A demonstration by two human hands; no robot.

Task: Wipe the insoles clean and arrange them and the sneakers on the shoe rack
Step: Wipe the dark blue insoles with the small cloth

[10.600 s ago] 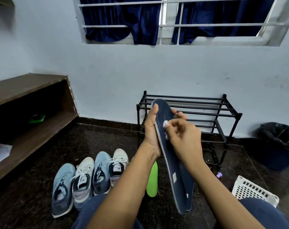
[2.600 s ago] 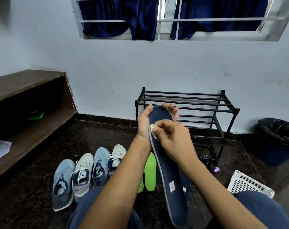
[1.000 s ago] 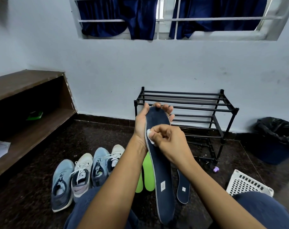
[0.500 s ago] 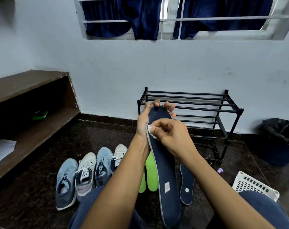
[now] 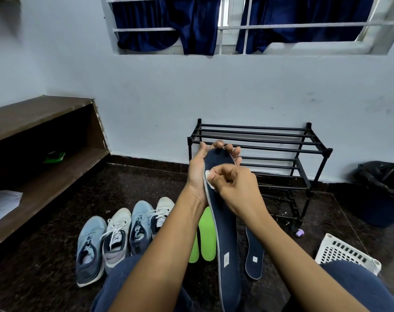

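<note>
I hold a navy insole (image 5: 227, 233) upright in front of me, toe end up, its heel end down between my knees. My left hand (image 5: 197, 171) grips it near the toe from behind, thumb on the near edge and fingertips curling over the top. My right hand (image 5: 237, 188) is closed around a small white wipe (image 5: 208, 176), pressing it against the insole's left edge just below the toe.

On the dark floor beneath my hands lie two green insoles (image 5: 206, 237) side by side, and just right of the held one a second navy insole (image 5: 254, 253) lies flat. Left of my left forearm four sneakers (image 5: 121, 235) stand in a row, toes away from me. Beyond my hands the black shoe rack (image 5: 281, 149) stands against the wall. To the right of my right arm sits a white basket (image 5: 347, 253), and further right a dark bin (image 5: 383, 194).
</note>
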